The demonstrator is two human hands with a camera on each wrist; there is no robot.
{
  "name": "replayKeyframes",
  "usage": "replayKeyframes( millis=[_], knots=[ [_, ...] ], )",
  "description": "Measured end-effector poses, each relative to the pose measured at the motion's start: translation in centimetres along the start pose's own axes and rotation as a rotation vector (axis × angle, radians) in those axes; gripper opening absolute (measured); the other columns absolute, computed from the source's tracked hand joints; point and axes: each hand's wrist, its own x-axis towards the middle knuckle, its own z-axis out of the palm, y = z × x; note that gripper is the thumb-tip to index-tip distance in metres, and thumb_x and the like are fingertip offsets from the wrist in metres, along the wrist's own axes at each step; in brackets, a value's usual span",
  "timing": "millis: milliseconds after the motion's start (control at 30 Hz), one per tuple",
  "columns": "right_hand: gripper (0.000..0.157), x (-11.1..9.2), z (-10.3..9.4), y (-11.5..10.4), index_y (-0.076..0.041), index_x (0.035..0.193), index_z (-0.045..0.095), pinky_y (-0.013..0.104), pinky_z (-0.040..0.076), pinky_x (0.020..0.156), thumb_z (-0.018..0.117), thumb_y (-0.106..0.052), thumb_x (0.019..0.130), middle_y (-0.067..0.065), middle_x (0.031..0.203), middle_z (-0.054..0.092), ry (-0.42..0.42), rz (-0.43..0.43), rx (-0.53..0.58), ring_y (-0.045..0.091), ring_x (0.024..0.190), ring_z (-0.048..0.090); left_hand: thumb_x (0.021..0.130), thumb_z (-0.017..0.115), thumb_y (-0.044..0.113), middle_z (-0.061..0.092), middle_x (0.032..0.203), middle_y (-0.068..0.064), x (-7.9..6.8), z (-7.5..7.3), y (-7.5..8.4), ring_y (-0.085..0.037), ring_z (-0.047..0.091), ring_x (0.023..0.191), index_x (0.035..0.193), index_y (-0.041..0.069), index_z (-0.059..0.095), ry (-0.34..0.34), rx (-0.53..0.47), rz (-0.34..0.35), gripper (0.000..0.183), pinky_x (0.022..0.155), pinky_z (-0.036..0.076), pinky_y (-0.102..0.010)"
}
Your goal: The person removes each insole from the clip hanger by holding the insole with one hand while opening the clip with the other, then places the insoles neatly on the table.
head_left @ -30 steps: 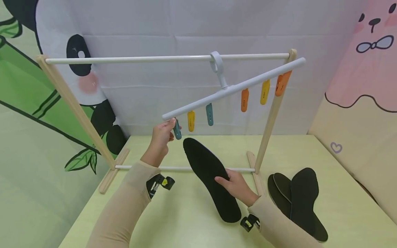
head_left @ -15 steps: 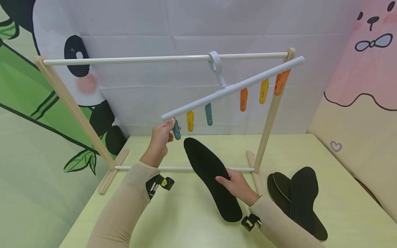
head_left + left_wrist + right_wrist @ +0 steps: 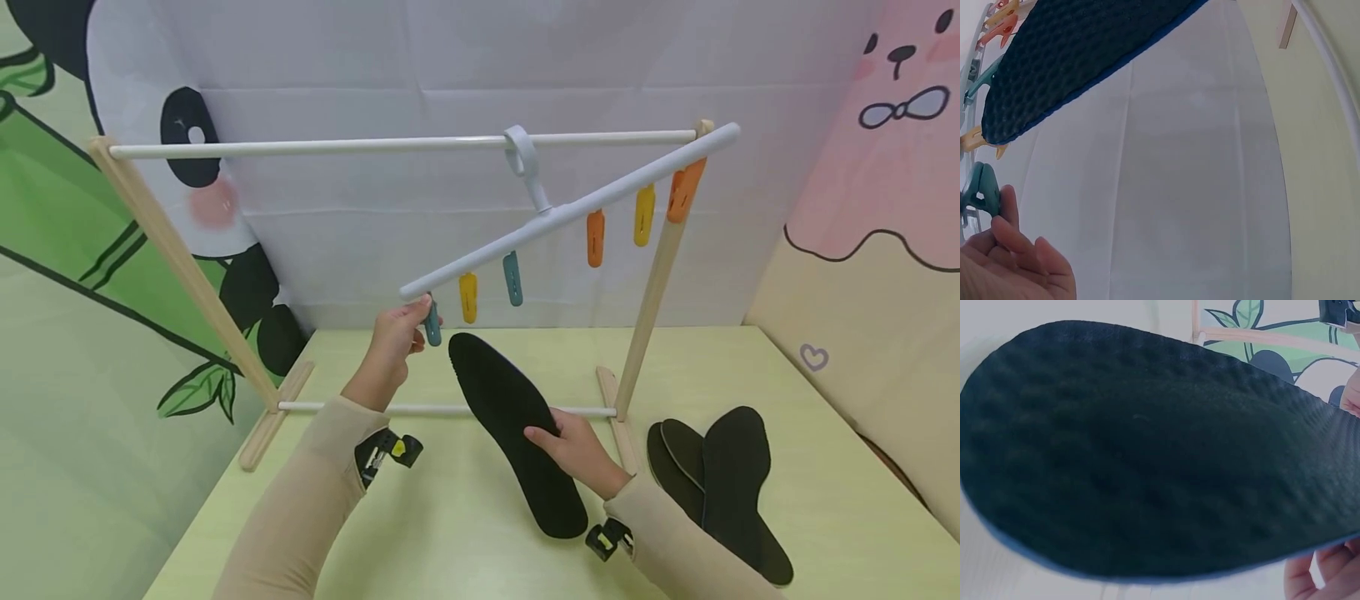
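Observation:
My left hand [image 3: 392, 340] pinches the teal clothespin [image 3: 432, 327] at the low left end of a white clip hanger [image 3: 600, 193]. In the left wrist view, thumb and finger meet at that teal clothespin [image 3: 984, 187], and its jaws are partly out of sight. A black shoe insole [image 3: 510, 425] is in my right hand [image 3: 579, 454], thumb on the near face and fingers behind. Its upper end stands just right of the teal clothespin, apart from it. The left wrist view shows the textured underside of the insole [image 3: 1079, 62] with a blue edge.
The hanger hooks over the white top rail [image 3: 315, 146] of a wooden-legged rack and tilts up to the right. Yellow, teal and orange clothespins [image 3: 595, 238] hang along it. Several more black insoles [image 3: 735, 475] lie overlapped on the pale table [image 3: 847, 467] at right.
The hanger's left end has dipped slightly and its right end has risen. My left hand has moved a little down and right with the teal clothespin. The right hand and insole barely shift.

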Motion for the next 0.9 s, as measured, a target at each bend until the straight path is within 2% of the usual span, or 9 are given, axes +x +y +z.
replayKeyframes(
  millis=[267,500,767,900],
  knots=[
    [0.031,-0.2,-0.4,0.2,0.012,0.113,0.061,0.043,0.055,0.083,0.060,-0.014,0.097,0.026,0.109,0.067,0.016,0.002,-0.001,0.036,0.098,0.067,0.101,0.054,0.028,0.062,0.064,0.011,0.1,0.1,-0.4,-0.008,0.040,0.051,0.076,0.015,0.066,0.002,0.008,0.000,0.031,0.058,0.035,-0.021],
    [0.028,0.0,-1.7,0.2,0.011,0.111,0.062,0.042,0.055,0.083,0.062,-0.013,0.095,0.025,0.108,0.067,0.062,0.010,-0.017,0.035,0.097,0.068,0.101,0.053,0.029,0.062,0.066,0.011,0.1,0.0,-0.5,-0.009,0.040,0.052,0.081,0.013,0.066,-0.005,0.016,0.000,0.029,0.060,0.035,-0.023],
    [0.030,-0.5,-3.1,0.2,0.012,0.113,0.061,0.044,0.054,0.085,0.061,-0.013,0.096,0.026,0.110,0.067,0.093,0.073,-0.043,0.036,0.099,0.067,0.101,0.054,0.030,0.061,0.065,0.011,0.2,-0.1,-0.6,-0.008,0.040,0.051,0.071,0.019,0.066,-0.012,0.015,-0.002,0.034,0.059,0.035,-0.022],
    [0.030,-0.8,-3.5,0.6,0.013,0.114,0.060,0.043,0.054,0.085,0.060,-0.012,0.096,0.026,0.110,0.067,0.101,0.106,-0.018,0.035,0.099,0.068,0.101,0.054,0.031,0.061,0.066,0.010,0.2,-0.2,-0.6,-0.009,0.040,0.052,0.071,0.019,0.065,-0.017,0.013,-0.002,0.034,0.060,0.035,-0.023]
  ],
)
